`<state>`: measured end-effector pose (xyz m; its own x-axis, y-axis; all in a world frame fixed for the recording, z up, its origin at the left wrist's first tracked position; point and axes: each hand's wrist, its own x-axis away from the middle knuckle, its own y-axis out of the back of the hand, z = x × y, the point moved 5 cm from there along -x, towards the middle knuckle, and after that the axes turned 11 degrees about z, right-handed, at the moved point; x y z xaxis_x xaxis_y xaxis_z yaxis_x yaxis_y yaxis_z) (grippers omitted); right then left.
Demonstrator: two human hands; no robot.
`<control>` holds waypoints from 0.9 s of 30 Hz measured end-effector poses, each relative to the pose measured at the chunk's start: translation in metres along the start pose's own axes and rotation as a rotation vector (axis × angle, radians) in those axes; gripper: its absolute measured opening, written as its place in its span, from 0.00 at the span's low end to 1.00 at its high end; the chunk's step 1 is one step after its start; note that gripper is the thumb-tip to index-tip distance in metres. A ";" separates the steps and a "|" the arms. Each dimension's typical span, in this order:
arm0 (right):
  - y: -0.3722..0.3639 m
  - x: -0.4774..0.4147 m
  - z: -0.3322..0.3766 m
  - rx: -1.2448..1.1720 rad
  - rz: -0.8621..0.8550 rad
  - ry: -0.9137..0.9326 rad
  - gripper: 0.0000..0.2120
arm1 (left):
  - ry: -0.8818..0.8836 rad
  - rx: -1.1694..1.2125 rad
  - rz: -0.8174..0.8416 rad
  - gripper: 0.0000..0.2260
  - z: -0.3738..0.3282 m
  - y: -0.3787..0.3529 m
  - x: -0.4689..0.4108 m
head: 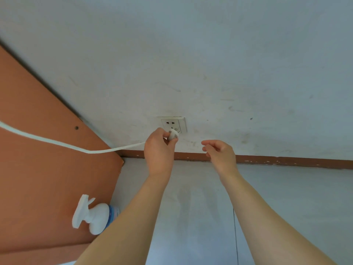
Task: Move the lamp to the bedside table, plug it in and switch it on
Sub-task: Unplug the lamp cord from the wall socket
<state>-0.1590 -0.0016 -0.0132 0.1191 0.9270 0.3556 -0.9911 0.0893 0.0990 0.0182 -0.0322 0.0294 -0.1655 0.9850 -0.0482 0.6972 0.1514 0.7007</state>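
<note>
My left hand (159, 148) grips a white plug (173, 135) right at the lower part of a white wall socket (172, 124). The plug's prongs point toward the socket's lower holes; whether they are inside I cannot tell. A white cord (57, 143) runs from the plug leftward across the brown furniture panel and out of frame. My right hand (219, 153) hovers to the right of the plug, fingers loosely curled, holding nothing. The lamp itself is out of view.
A brown wooden furniture side (38, 150) fills the left. A white spray bottle (91, 215) stands low beside it. A brown skirting board (277, 161) runs along the wall's base above the grey floor (200, 207).
</note>
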 end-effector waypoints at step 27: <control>-0.019 0.118 0.243 0.060 0.228 -0.096 0.19 | 0.211 0.348 0.251 0.09 -0.169 0.216 0.032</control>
<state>-0.1112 0.0175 0.2530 -0.0988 0.8819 0.4610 -0.9880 -0.1421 0.0601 0.0452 0.0184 0.2994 -0.0748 0.9618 0.2632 0.9201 -0.0352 0.3901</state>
